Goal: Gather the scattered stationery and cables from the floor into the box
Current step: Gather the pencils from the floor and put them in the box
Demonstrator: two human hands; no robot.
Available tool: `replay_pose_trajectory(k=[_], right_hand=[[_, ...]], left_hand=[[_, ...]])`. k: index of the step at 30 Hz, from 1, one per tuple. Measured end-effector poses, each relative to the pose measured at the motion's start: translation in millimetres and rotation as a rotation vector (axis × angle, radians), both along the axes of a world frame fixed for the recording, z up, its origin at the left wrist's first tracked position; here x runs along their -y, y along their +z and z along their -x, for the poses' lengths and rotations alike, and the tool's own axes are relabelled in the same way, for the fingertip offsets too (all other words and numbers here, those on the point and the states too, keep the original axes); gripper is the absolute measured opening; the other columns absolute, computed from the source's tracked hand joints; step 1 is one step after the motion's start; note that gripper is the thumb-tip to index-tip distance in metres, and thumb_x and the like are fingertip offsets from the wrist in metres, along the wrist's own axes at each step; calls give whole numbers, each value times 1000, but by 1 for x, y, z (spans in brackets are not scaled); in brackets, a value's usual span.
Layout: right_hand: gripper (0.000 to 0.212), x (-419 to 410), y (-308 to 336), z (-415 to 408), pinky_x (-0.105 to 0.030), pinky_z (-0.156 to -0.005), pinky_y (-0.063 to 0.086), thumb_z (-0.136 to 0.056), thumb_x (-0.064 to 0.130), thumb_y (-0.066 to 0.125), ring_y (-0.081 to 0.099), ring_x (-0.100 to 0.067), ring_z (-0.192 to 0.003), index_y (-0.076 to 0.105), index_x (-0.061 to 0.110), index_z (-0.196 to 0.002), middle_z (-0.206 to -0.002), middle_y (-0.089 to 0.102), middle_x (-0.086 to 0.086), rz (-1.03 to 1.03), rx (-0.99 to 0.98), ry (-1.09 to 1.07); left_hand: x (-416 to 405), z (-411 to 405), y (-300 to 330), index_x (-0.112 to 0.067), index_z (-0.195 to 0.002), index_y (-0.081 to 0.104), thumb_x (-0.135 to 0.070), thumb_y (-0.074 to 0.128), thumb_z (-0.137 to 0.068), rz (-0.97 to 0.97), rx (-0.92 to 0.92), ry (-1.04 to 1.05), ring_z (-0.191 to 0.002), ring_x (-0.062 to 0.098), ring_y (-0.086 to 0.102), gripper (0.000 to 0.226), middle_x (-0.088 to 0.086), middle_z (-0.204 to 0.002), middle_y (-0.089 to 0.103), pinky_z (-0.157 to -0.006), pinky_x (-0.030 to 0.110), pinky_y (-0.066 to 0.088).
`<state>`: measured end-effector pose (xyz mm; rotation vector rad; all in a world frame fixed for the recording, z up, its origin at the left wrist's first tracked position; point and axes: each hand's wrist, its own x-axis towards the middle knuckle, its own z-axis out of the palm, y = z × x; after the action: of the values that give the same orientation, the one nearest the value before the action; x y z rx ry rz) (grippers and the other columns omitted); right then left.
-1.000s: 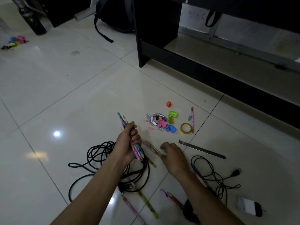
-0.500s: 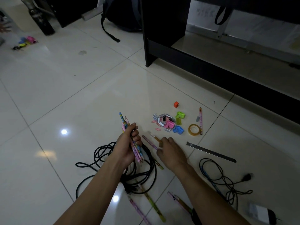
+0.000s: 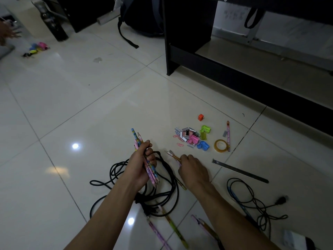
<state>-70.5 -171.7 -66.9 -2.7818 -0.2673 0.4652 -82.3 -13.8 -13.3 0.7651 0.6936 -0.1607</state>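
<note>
My left hand (image 3: 142, 164) grips a bundle of patterned pencils (image 3: 137, 141) above a coiled black cable (image 3: 162, 192) on the tiled floor. My right hand (image 3: 192, 171) is down at the floor and pinches two pencils (image 3: 172, 154) whose tips stick out to the upper left. A pile of clips and small coloured pieces (image 3: 191, 137) lies beyond my hands, with a tape roll (image 3: 220, 145), a lone pencil (image 3: 228, 134) and a metal ruler (image 3: 239, 171) to its right. More pencils (image 3: 173, 226) lie near my forearms. A thin black cable (image 3: 252, 199) is at the right. No box is in view.
A black desk frame (image 3: 234, 76) runs across the upper right. A backpack strap (image 3: 126, 36) and a dark bottle (image 3: 52, 24) stand at the back. Another small heap of coloured items (image 3: 37, 47) lies far left. A white charger (image 3: 297, 239) sits at the bottom right.
My right hand slid left and forward across the floor and closed its fingers on the two pencils. My left hand kept its bundle; the view shifted slightly.
</note>
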Motion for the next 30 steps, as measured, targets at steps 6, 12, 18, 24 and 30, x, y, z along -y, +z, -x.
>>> replay_pose_trajectory(k=[6,12,18,24,30], right_hand=[[15,52,17,5,-25,-52,37,-97,21,44,51,-13,-65,52,16,-85,-74,59,-2,-929,-600,-601],[19,107,32,23,-26,-58,48,-98,34,50,65,-15,-75,58,19,-90,-90,72,-6,-1380,-810,-810],[25,119,38,29,-25,-71,49,-103,38,38,69,-11,-97,54,23,-92,-108,73,2,-1050,-898,-547],[16,71,28,27,-24,-55,40,-95,25,45,47,-11,-58,56,16,-87,-69,51,-1,-761,-664,-452],[24,24,4,48,-31,-71,43,-95,34,47,60,-29,-100,49,18,-112,-110,63,-8,-181,-276,-95]], left_hand=[[20,-1,2,-19,-77,45,-25,51,-96,14,-15,-54,-38,4,32,20,-9,-50,33,-36,16,31],[41,-6,6,-20,-77,46,-24,52,-95,11,-18,-106,-38,4,33,19,-9,-51,33,-37,16,32],[42,-6,7,-20,-75,46,-24,51,-95,16,-11,-110,-38,4,34,21,-9,-51,34,-37,16,33],[33,-4,4,-20,-77,47,-25,52,-95,9,-16,-87,-40,4,33,19,-9,-53,34,-38,16,33],[35,0,4,-19,-77,46,-25,52,-96,7,-23,-120,-40,6,33,20,-8,-53,33,-39,18,34]])
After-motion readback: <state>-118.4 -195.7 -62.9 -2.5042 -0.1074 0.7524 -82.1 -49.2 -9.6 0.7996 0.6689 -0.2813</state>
